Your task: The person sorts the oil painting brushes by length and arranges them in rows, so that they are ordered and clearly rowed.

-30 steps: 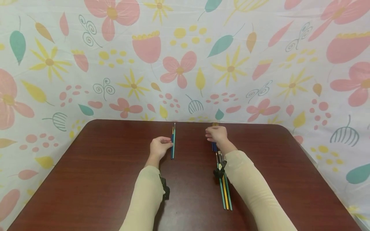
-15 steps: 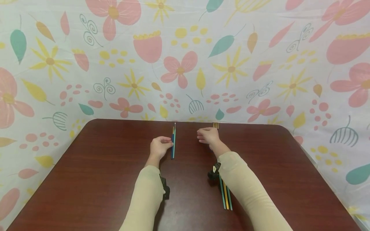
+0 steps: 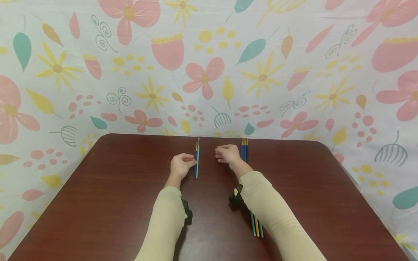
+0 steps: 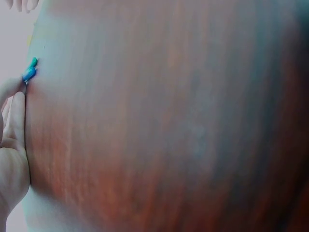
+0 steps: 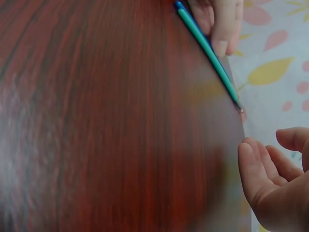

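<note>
In the head view, a slim blue paintbrush [image 3: 195, 168] and a teal paintbrush [image 3: 197, 159] lie side by side at the table's far middle. My left hand [image 3: 180, 166] touches the blue one's left side with straight fingertips; in the right wrist view the teal brush [image 5: 207, 48] lies nearer that camera. To the right, my right hand [image 3: 228, 155] hovers over the tabletop with nothing in its loosely bent fingers, thumb apart from them in the right wrist view. Just beyond it lie several blue paintbrushes [image 3: 244, 148] with gold ferrules, partly hidden by the wrist.
Teal and yellow brush handles [image 3: 257, 224] show below my right sleeve, which covers their upper parts. The dark wooden table [image 3: 107, 195] ends at a floral cloth [image 3: 202, 43] hung behind it. Each wrist carries a small black camera [image 3: 236, 195].
My right hand has moved left, away from the blue paintbrush group, exposing more of those brushes and covering the heads of the nearer ones. My left hand stays at the blue brush.
</note>
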{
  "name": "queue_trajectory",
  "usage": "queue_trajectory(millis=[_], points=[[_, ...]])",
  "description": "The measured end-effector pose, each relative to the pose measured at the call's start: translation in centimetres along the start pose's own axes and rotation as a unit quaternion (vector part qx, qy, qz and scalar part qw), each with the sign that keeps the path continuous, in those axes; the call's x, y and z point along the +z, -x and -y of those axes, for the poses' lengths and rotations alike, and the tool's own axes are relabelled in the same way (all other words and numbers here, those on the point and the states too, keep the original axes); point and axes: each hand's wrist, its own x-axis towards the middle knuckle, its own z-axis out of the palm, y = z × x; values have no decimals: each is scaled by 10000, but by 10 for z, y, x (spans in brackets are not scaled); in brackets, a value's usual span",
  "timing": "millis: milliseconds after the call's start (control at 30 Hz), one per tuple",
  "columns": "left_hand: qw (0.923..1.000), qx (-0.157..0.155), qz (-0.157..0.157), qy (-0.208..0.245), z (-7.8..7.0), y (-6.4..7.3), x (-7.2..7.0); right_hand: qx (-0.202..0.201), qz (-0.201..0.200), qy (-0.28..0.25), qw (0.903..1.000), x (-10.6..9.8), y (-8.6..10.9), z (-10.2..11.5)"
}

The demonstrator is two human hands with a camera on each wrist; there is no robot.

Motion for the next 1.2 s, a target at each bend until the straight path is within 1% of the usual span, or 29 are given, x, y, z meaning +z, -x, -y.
queue_trajectory(millis=[100,300,633,933,1200], points=[[10000,-10,11,34,0,-1,0,-31,46,35,10000,6,0,-1],[10000,-61,-1,-71,3,-3,0,-79,171,43,9998,18,2,-1],[9999,-14,25,-96,1,-2,-1,-5,464,-159,9988,35,5,-1],[9999,23,41,-126,-1,-2,-1,-13,536,-383,9978,48,1,-4],[9999,62,39,-118,1,-4,0,88,516,-585,9969,55,-1,-5]])
